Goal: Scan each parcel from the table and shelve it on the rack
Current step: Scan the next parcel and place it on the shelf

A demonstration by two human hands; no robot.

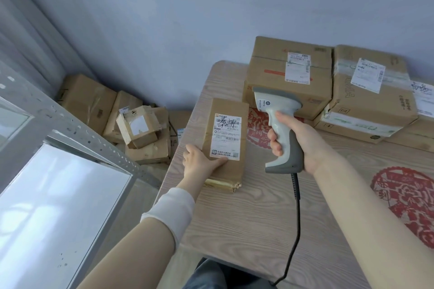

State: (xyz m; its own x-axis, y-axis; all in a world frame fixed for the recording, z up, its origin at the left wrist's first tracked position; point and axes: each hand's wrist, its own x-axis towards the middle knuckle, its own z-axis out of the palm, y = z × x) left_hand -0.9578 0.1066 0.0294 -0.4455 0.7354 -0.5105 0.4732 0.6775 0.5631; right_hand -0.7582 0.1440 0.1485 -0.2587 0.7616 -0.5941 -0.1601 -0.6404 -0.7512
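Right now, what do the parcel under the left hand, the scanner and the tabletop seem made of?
The parcel looks like brown cardboard wrapped in glossy tape, which shines at its near end, with a paper label. The scanner seems matte plastic, pale grey with a darker, perhaps rubbery, grip back. The table shows pale wood grain, possibly laminate.

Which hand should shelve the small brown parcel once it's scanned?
Probably the left hand: it holds the small brown cardboard parcel, the grey metal rack is on its side, and the right hand grips the grey-white handheld scanner.
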